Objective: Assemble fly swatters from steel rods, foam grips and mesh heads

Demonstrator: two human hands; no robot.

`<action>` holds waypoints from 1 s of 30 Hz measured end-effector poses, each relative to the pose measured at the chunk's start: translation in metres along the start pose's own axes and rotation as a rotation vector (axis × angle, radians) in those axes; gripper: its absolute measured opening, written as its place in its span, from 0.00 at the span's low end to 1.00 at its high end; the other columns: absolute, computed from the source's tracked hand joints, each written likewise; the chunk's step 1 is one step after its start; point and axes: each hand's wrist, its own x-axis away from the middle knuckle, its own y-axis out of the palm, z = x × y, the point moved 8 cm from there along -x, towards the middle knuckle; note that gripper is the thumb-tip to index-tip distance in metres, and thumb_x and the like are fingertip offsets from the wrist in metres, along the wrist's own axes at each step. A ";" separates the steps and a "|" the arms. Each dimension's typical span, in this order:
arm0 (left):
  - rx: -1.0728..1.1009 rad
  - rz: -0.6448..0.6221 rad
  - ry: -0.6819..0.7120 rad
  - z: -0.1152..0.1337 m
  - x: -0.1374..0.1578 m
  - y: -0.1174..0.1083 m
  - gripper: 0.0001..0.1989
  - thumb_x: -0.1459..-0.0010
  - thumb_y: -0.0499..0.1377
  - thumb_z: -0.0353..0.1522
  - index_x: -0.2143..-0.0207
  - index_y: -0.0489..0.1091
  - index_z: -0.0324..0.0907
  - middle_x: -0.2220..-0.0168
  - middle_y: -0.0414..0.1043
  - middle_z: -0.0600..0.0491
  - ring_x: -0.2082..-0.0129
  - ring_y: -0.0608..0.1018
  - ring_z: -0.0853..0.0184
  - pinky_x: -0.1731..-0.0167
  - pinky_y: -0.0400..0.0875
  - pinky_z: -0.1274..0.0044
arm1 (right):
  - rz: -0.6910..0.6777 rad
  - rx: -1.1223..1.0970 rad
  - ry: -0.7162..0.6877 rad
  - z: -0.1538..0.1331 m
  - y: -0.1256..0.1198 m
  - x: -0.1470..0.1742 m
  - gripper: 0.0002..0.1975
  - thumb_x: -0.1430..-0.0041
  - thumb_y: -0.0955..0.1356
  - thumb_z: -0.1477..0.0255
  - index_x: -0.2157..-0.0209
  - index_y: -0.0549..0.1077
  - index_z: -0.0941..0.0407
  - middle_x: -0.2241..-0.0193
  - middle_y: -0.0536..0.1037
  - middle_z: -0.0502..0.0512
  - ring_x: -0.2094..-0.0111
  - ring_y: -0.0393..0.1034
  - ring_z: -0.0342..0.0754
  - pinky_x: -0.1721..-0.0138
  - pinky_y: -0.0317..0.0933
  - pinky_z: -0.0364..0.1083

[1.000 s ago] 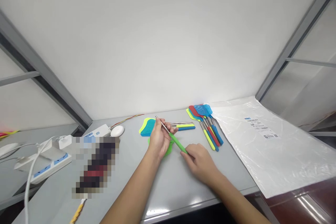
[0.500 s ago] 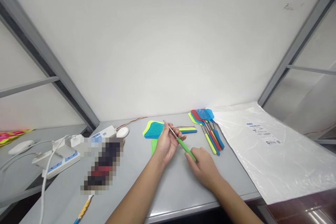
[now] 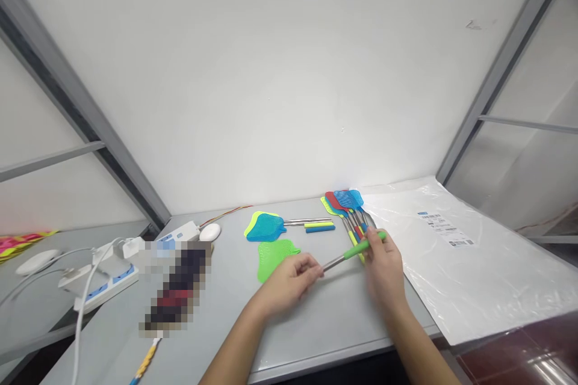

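A fly swatter handle, a metal rod with a green grip, slants across the space between my hands. My left hand pinches the rod's lower left end, its fingertips closed round the metal. Round the green grip, near its upper end, my right hand is closed. A green fly swatter head lies on the table just behind my left hand. Beyond it are a blue swatter head over a yellow one, metal rods, a yellow grip and a blue grip.
Behind my right hand lies a pile of complete fly swatters in several colours. A white plastic bag covers the table's right side. Power strips with cables, a white disc and a pixelated object are on the left.
The handle has swung to a flatter slant, its grip end up and right with my right hand. My left hand has come lower and nearer, uncovering more of the green head.
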 end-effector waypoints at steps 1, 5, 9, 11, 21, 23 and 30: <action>0.000 -0.030 -0.010 -0.002 0.004 0.010 0.17 0.41 0.55 0.45 0.67 0.70 0.40 0.78 0.60 0.59 0.79 0.61 0.74 0.79 0.54 0.80 | -0.001 -0.014 0.021 -0.001 0.004 -0.003 0.13 0.45 0.70 0.60 0.72 0.68 0.54 0.76 0.63 0.45 0.75 0.57 0.40 0.72 0.55 0.41; 0.274 -0.078 -0.032 -0.015 0.008 0.052 0.20 0.39 0.49 0.49 0.68 0.65 0.41 0.83 0.52 0.62 0.83 0.55 0.74 0.80 0.51 0.80 | -0.137 -0.104 0.145 0.000 0.037 -0.008 0.16 0.45 0.69 0.58 0.75 0.67 0.55 0.76 0.62 0.46 0.74 0.59 0.42 0.71 0.58 0.42; 0.586 -0.082 -0.046 -0.028 0.004 0.084 0.20 0.39 0.47 0.50 0.72 0.56 0.44 0.86 0.44 0.65 0.86 0.47 0.75 0.84 0.43 0.80 | -0.328 -0.223 0.351 0.015 0.070 -0.002 0.20 0.46 0.70 0.58 0.79 0.59 0.54 0.79 0.57 0.44 0.79 0.56 0.40 0.75 0.58 0.43; 0.608 -0.024 -0.060 -0.033 0.003 0.087 0.21 0.40 0.49 0.51 0.73 0.53 0.44 0.86 0.45 0.65 0.87 0.46 0.76 0.85 0.42 0.80 | -0.378 -0.244 0.436 0.026 0.078 -0.002 0.21 0.46 0.69 0.58 0.79 0.57 0.54 0.81 0.56 0.42 0.83 0.51 0.39 0.77 0.57 0.43; 0.587 0.174 -0.185 -0.051 -0.005 0.075 0.23 0.44 0.51 0.55 0.73 0.52 0.46 0.85 0.47 0.65 0.88 0.47 0.76 0.89 0.40 0.82 | -0.364 -0.271 0.431 0.053 0.088 -0.008 0.22 0.42 0.64 0.53 0.77 0.54 0.53 0.82 0.49 0.39 0.85 0.39 0.37 0.80 0.52 0.41; 0.587 0.162 -0.183 -0.050 -0.005 0.075 0.23 0.44 0.51 0.54 0.73 0.51 0.46 0.84 0.47 0.65 0.87 0.47 0.77 0.89 0.40 0.82 | -0.358 -0.281 0.418 0.052 0.089 -0.007 0.22 0.42 0.64 0.52 0.77 0.54 0.53 0.83 0.49 0.39 0.85 0.39 0.36 0.78 0.54 0.42; 0.569 0.152 -0.180 -0.044 -0.001 0.072 0.21 0.41 0.50 0.52 0.73 0.52 0.45 0.84 0.48 0.65 0.87 0.46 0.76 0.89 0.40 0.83 | -0.346 -0.306 0.392 0.045 0.092 -0.003 0.23 0.42 0.64 0.51 0.76 0.54 0.53 0.84 0.49 0.37 0.86 0.38 0.36 0.76 0.56 0.42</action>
